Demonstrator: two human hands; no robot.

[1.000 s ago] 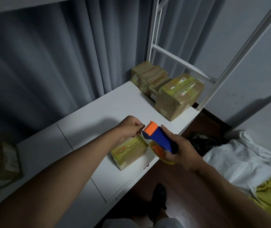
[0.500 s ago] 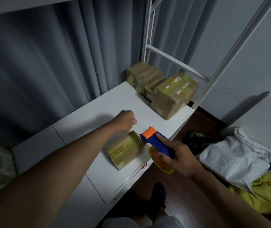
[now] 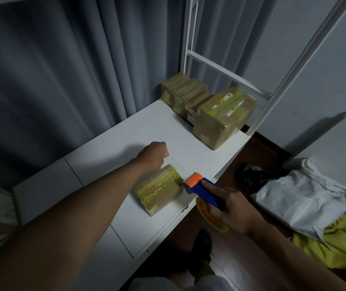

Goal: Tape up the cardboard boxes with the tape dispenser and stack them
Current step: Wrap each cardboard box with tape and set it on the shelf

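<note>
I see the left arm stretched forward and across the white tabletop (image 3: 109, 150), its left hand (image 3: 154, 153) curled into a fist just beyond the small cardboard box (image 3: 159, 190). That grip is pinched together on the free end of a clear tape strip (image 3: 177, 164), which runs taut from the fist down toward the dispenser, passing over the far end of the box.

The right arm comes in from the lower right, bent at the wrist, and the right hand (image 3: 231, 208) is wrapped around the blue handle of the tape dispenser (image 3: 201, 189), with the forefinger laid straight along its top. That grip is clamped firmly on the dispenser. The orange head of the tool sits just beside the right end of the box, near the tabletop's front edge, and the yellow tape roll (image 3: 210, 217) hangs below the hand, off the edge.

The small box lies flat on the tabletop between the two hands, already glossy with yellowish tape. Well apart from it, at the far right corner, the taped boxes (image 3: 207, 108) stand together against a white frame (image 3: 273, 95).
</note>
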